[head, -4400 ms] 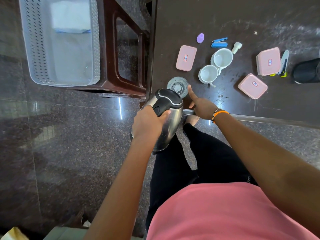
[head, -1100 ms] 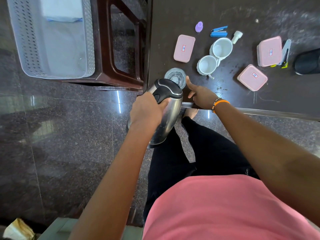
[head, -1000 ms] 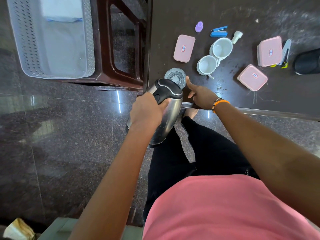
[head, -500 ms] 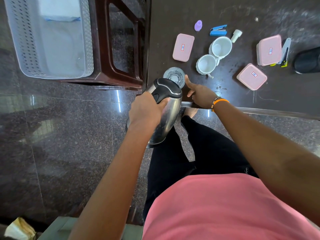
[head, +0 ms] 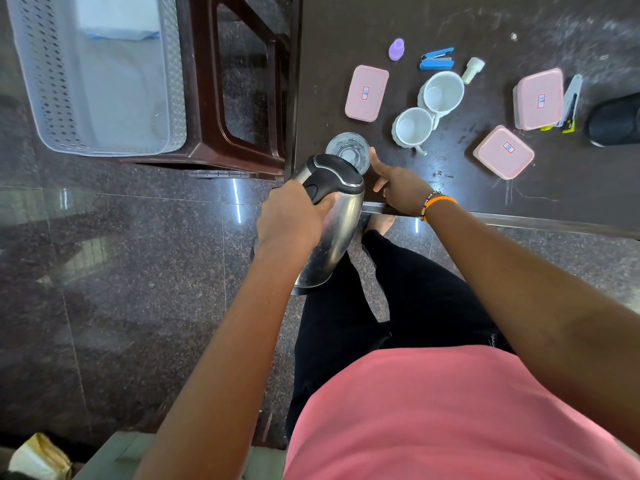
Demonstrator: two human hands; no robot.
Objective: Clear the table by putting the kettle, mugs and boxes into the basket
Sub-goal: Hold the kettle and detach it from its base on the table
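My left hand point(head: 291, 216) grips the black handle of the steel kettle point(head: 332, 233), which hangs tilted off the table's near left corner, its lid end over a clear glass point(head: 348, 150). My right hand point(head: 401, 192) holds that glass from the right, thumb along its side. On the dark table point(head: 485, 26) stand two white mugs point(head: 412, 128) point(head: 443, 93) touching each other. Three pink lidded boxes point(head: 366, 93) point(head: 504, 152) point(head: 540, 98) lie around them. The grey perforated basket point(head: 45, 98) sits on a brown stool point(head: 207, 140) to the left.
A folded white cloth point(head: 117, 15) lies in the basket. The table also bears a purple cap point(head: 396, 49), a blue stapler point(head: 437, 58), a small white bottle point(head: 473, 69), a utility knife point(head: 571, 102) and a black object point(head: 614, 119) at the right edge.
Almost nothing has moved. The kettle stays tilted at the glass with both hands in the same places; only the view has shifted slightly.
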